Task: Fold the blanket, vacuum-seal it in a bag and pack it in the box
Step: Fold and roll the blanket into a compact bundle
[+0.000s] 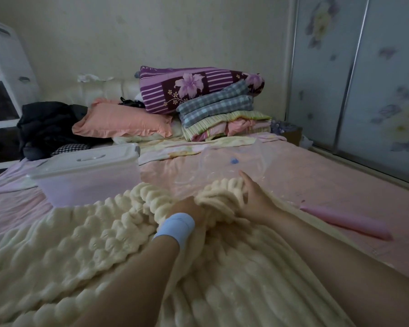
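From the head camera, we're looking down a pink-sheeted bed (316,185), and both hands are right in the thick of it; the cream blanket (92,244), thick and bubbly in texture, sprawls across the near half of the bed and runs out of the bottom of the picture; its far end is bunched into a thick roll at the centre, and that's where the action is. The left hand (187,208), a pale blue band (177,226) around its wrist, is buried in the bunched folds, fingers closed on the fabric; the right hand (255,199) is clamped on the same bunch from the other side, thumb pointing away up the bed; the two hands sit close together, with a fold of blanket between them. Just beyond the bunch lies the clear vacuum bag (229,161), crumpled and see-through, with a small blue valve (233,160) on it; its near edge touches the blanket, though whether the blanket has entered its mouth I cannot tell. To the left, the translucent storage box (87,182) stands on the bed with its white lid (85,159) on, touching the blanket's far-left edge; off to the right, a pink tube-shaped object (347,223) lies alone on the sheet. At the headboard end, a salmon pillow (121,121), a stack of folded bedding (210,107) and dark clothing (47,126); a sliding wardrobe (376,79) on the right.
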Action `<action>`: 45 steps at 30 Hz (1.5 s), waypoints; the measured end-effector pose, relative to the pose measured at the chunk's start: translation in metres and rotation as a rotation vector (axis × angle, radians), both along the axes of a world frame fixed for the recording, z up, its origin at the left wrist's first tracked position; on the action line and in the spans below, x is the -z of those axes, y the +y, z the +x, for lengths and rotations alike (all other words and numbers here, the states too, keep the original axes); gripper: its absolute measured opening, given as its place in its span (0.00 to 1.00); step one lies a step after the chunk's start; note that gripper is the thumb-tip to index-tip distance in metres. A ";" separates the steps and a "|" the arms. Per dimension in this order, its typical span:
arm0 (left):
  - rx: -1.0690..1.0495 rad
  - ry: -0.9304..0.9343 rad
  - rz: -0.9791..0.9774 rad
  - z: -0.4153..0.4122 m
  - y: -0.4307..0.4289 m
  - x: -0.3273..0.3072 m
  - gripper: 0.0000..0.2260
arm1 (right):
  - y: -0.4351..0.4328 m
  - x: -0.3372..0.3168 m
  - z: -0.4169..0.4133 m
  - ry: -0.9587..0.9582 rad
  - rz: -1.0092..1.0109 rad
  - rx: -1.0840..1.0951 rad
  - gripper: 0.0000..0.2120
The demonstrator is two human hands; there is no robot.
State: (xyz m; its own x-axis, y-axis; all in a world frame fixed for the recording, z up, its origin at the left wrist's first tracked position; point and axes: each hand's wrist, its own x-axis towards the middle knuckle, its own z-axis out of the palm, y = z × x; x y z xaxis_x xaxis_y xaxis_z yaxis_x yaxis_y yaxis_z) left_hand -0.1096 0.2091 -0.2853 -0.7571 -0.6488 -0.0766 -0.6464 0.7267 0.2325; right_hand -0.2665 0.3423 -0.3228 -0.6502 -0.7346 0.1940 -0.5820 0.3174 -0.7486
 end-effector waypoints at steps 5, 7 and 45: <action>0.081 -0.390 0.149 -0.015 -0.001 -0.032 0.22 | -0.035 0.023 -0.016 0.551 0.634 -0.053 0.47; 0.093 -0.568 0.133 -0.024 -0.007 -0.044 0.23 | -0.061 0.011 -0.024 0.589 0.676 0.087 0.27; -0.131 -0.038 -0.533 -0.042 -0.201 0.090 0.25 | -0.198 0.031 -0.100 0.808 0.466 0.092 0.17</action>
State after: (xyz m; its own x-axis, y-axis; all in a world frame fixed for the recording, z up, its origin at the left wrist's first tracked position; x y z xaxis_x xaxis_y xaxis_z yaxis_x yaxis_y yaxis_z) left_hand -0.1511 0.0080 -0.3756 -0.6708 -0.6935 0.2630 -0.7398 0.6506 -0.1715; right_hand -0.3663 0.1441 -0.3539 -0.5062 -0.8043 0.3112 -0.8277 0.5544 0.0866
